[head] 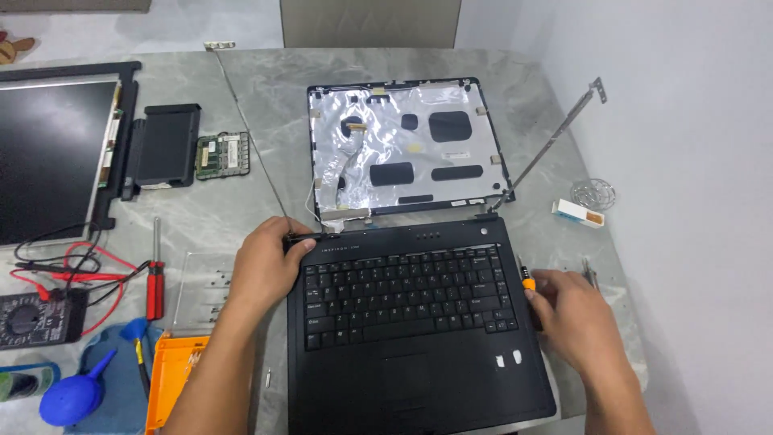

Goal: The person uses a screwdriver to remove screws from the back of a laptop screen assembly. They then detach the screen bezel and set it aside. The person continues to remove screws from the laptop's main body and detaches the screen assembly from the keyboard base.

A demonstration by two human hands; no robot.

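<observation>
You work under bright, even light from above, so shadows on the grey surface point(241, 97) stay soft and short. Glare sits on the foil-lined lid panel point(403, 141) and on the loose screen point(48, 153) at left (a pale sheen, nothing blown out). Focus holds throughout; straight edges bow slightly toward the frame's corners.

A grey marbled surface point(241, 209) carries scattered things. At far left lies a bare display panel point(48, 157), with a black battery pack point(165, 145) and a small green circuit board point(224, 155) beside it. Nearer left sit a multimeter point(32, 318) with red and black leads, a red-handled screwdriver point(155, 282), a blue dust blower point(72, 396) and an orange tray point(171, 379). At right lies a small white box point(578, 213).
</observation>
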